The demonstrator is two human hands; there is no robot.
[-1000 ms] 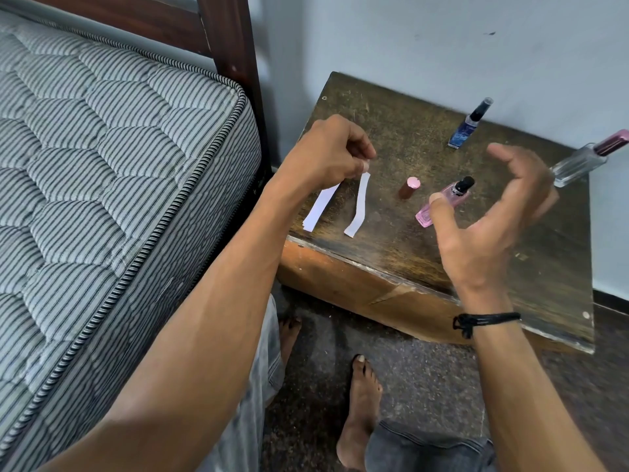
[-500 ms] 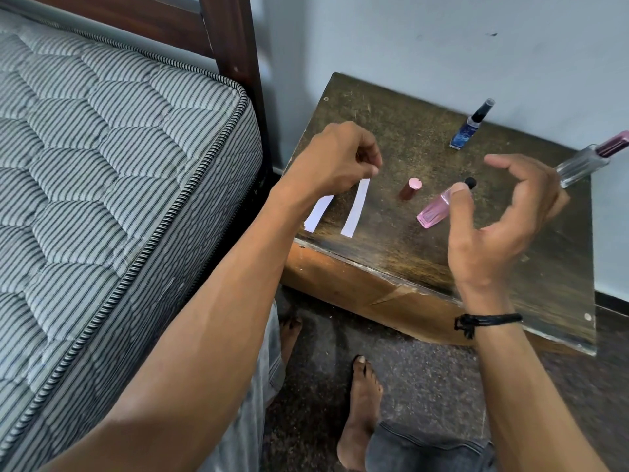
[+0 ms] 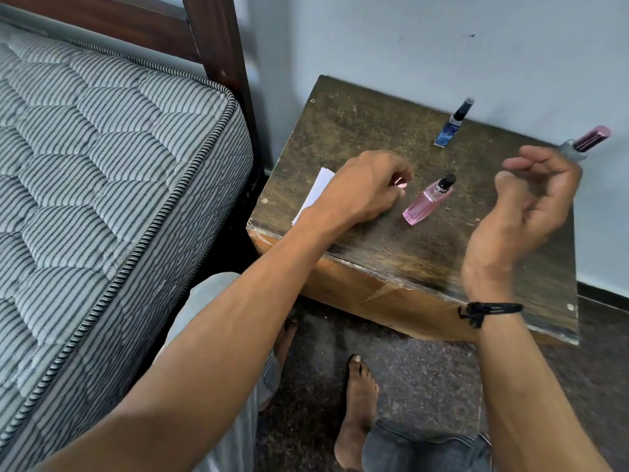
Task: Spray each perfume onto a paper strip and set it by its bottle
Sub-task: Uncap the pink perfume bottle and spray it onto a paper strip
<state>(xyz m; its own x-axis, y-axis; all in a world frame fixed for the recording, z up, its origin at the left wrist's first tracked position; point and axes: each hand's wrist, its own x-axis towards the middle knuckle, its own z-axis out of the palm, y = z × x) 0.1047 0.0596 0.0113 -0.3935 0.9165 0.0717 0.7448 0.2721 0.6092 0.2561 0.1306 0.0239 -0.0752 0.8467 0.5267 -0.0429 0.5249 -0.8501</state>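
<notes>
- Left hand (image 3: 360,189) curled over small pink cap (image 3: 501,181); grip uncertain.
- Right hand (image 3: 531,202) open, empty.
- Pink glass perfume bottle (image 3: 427,202) stands mid-table: likely smooth, fragile; grasp body.
- White paper strips (image 3: 316,192) beneath left wrist: flimsy; pinch an end.

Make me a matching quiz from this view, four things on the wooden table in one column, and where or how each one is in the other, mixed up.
Things:
1. blue bottle
2. pink bottle
3. pink cap
4. paper strip

Descriptions:
A. at the left hand's fingertips
B. uncapped, between the two hands
C. partly hidden behind the left wrist
D. near the wall, black top

Pairs: 1-D, 2-B, 3-A, 4-C
</notes>
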